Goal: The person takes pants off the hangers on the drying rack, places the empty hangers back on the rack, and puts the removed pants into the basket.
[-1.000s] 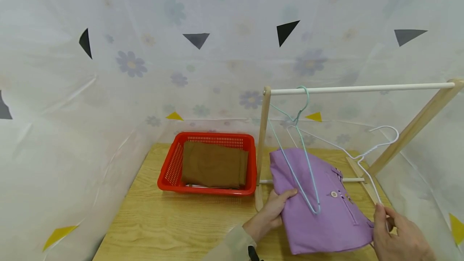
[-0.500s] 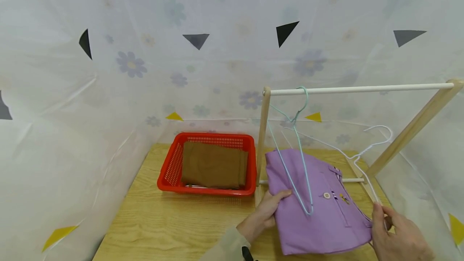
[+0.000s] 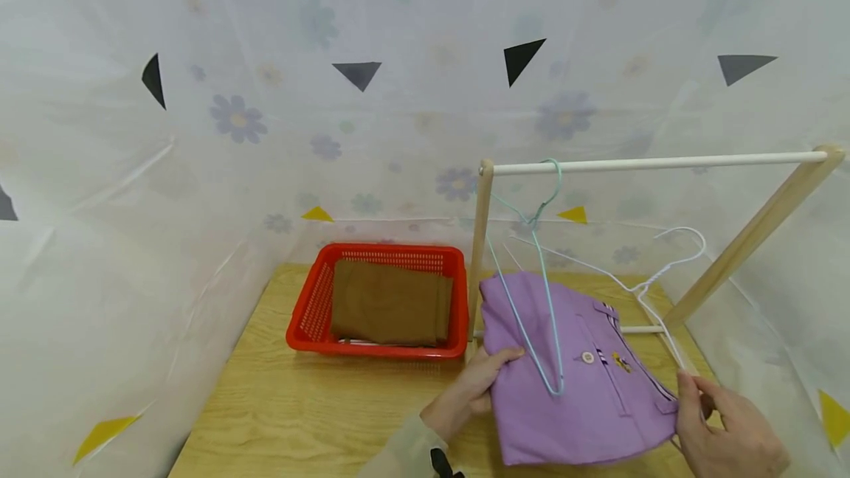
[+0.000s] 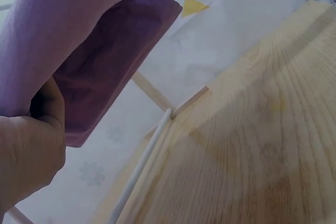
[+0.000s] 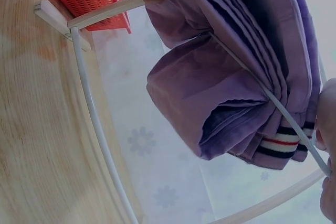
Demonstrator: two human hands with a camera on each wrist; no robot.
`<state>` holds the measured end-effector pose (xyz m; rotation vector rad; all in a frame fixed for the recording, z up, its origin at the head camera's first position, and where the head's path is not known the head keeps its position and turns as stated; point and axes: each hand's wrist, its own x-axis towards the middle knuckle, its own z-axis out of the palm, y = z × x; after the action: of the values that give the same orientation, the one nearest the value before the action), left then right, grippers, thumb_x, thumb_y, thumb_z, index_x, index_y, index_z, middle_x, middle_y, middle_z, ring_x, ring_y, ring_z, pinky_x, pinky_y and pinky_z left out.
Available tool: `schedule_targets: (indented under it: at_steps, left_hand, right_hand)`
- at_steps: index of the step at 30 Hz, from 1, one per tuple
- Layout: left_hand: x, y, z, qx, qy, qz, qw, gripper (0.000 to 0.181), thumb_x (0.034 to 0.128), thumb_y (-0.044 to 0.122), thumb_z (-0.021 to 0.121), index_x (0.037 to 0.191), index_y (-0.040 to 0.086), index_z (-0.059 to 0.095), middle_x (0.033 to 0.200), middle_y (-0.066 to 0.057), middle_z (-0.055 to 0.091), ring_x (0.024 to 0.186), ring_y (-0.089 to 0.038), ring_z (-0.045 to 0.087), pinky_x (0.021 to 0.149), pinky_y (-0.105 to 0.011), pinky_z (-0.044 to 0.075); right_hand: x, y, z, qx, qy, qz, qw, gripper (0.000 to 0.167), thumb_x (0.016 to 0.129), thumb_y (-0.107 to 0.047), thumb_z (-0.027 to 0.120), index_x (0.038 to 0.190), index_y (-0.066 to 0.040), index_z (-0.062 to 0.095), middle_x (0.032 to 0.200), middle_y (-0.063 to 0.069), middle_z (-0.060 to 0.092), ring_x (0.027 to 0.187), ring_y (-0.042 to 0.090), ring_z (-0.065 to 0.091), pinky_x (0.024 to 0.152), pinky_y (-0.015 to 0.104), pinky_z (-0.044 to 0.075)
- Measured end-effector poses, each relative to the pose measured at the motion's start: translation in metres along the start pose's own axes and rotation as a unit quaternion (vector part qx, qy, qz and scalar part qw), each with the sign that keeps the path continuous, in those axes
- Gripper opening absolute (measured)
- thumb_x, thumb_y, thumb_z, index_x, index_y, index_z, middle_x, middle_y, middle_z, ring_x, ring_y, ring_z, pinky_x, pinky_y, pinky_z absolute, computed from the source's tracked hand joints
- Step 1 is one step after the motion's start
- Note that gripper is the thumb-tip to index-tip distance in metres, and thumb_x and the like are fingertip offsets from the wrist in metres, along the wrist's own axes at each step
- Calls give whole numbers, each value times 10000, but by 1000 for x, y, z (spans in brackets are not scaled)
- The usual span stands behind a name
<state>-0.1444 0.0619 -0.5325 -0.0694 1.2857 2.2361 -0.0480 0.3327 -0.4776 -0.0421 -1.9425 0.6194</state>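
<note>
A folded pair of purple trousers (image 3: 564,411) hangs over the lower bar of a white wire hanger (image 3: 643,288), as the right wrist view shows. My left hand (image 3: 473,383) grips the trousers at their left side, thumb in front and fingers behind. In the left wrist view, the left hand (image 4: 31,156) curls under the purple cloth. My right hand (image 3: 727,426) pinches the white hanger at its right corner, beside the waistband. A mint-green wire hanger (image 3: 556,338) hooks over the rack's top rail and dangles in front of the trousers.
The rack has a white top rail (image 3: 664,162) and wooden side posts (image 3: 753,234). Left of it, a red basket (image 3: 378,350) holds folded brown cloth (image 3: 392,301). Both stand on a wooden table (image 3: 319,419). A pale flowered sheet (image 3: 372,153) encloses the back and sides.
Both hands have shifted slightly left with the trousers and the white hanger. More of the waistband and button side now faces the head camera. The mint hanger's lower end has swung left.
</note>
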Motion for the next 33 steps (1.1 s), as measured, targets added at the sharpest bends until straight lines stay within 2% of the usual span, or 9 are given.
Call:
schedule_targets:
  at_steps: [6,12,14,22,25,29,31,33]
  left_hand:
    - [-1,6,-4,81,-87,-33,9999,324,930,230,675,1212,153,537,1001,12,689,883,-111,694,795,-275,578]
    - [1,7,-9,82,-124,-41,9999,359,923,238,691,1224,140,521,1021,5,677,880,-111,689,795,-265,575]
    - [1,7,-11,80,-209,-67,9997,326,923,248,690,1189,144,533,997,17,684,861,-97,693,777,-254,577]
    - [2,8,-15,33,-474,86,9988,208,949,202,652,1130,167,555,976,54,691,856,-69,697,773,-238,581]
    - [1,9,-18,37,-606,57,9981,156,954,198,637,1092,177,567,950,81,704,849,-47,702,772,-224,583]
    - [1,9,-21,60,-669,-20,9977,132,951,205,638,1064,174,575,928,98,712,847,-29,699,776,-213,580]
    - [1,9,-22,59,-699,-17,9975,124,954,199,634,1060,173,575,927,100,712,850,-23,697,779,-209,577]
    - [2,8,-24,41,-733,-10,9973,110,958,188,628,1056,175,578,926,101,714,850,-21,697,781,-207,577]
  right_hand:
    - [1,-1,-2,-229,-166,118,9995,328,901,-206,748,853,118,770,666,228,630,822,-328,313,766,-44,253]
    - [0,1,0,-206,-91,150,9996,340,901,-218,754,833,114,770,646,219,619,816,-333,317,760,-50,249]
    - [2,-3,0,-174,-39,192,9997,334,897,-205,755,821,119,765,630,203,600,806,-329,315,754,-51,248]
    - [3,5,-4,-392,-377,193,9983,318,888,-204,756,841,110,774,631,143,608,762,-317,320,711,-38,277]
    - [5,4,-5,-430,-439,265,9978,297,877,-187,764,837,107,775,626,35,598,750,-316,323,703,-37,284]
    - [4,3,-5,-378,-394,423,9976,260,855,-165,791,837,95,784,715,-273,525,735,-315,333,666,-20,282]
    - [4,3,-5,-345,-371,495,9975,253,850,-162,799,843,91,788,791,-384,462,731,-315,337,651,-10,276]
    - [3,3,-5,-332,-342,533,9974,251,847,-164,803,844,86,791,832,-433,424,730,-319,337,643,-4,271]
